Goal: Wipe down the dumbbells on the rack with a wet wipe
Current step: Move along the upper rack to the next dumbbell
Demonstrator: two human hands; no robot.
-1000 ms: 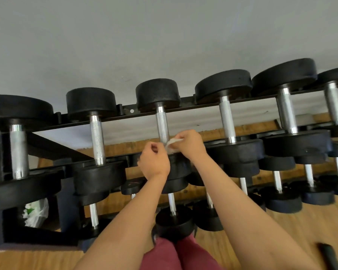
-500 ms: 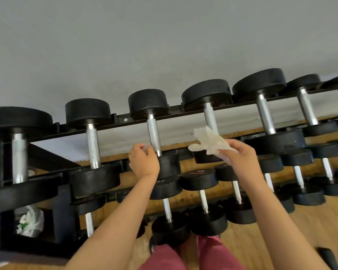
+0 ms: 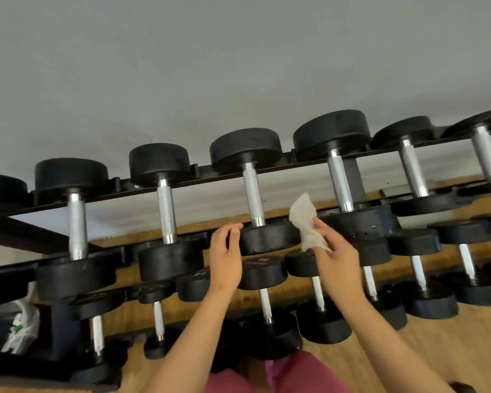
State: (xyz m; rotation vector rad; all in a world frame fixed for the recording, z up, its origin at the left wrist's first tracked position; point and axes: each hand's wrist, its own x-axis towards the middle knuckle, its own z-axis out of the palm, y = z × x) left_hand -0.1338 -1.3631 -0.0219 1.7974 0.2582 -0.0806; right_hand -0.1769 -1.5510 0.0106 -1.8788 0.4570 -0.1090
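Note:
Black dumbbells with chrome handles lie in rows on a black rack (image 3: 281,165). My right hand (image 3: 333,248) pinches a crumpled white wet wipe (image 3: 305,219), held up in front of the gap between two top-row dumbbells. The dumbbell (image 3: 253,191) left of the wipe has its near head (image 3: 270,236) between my hands. My left hand (image 3: 226,255) hovers just left of that head with fingers loosely curled, holding nothing. A larger dumbbell (image 3: 340,177) lies right of the wipe.
Lower rack tiers hold several smaller dumbbells (image 3: 264,282). A grey wall rises behind the rack and a wooden floor (image 3: 451,350) lies below. A white and green plastic bag (image 3: 20,327) sits under the rack at left. My red-trousered legs (image 3: 270,375) are at the bottom.
My left hand has let go of the dumbbell it gripped and shifted right. My right hand with the wipe came apart from the left and now holds it upright. The view swung right.

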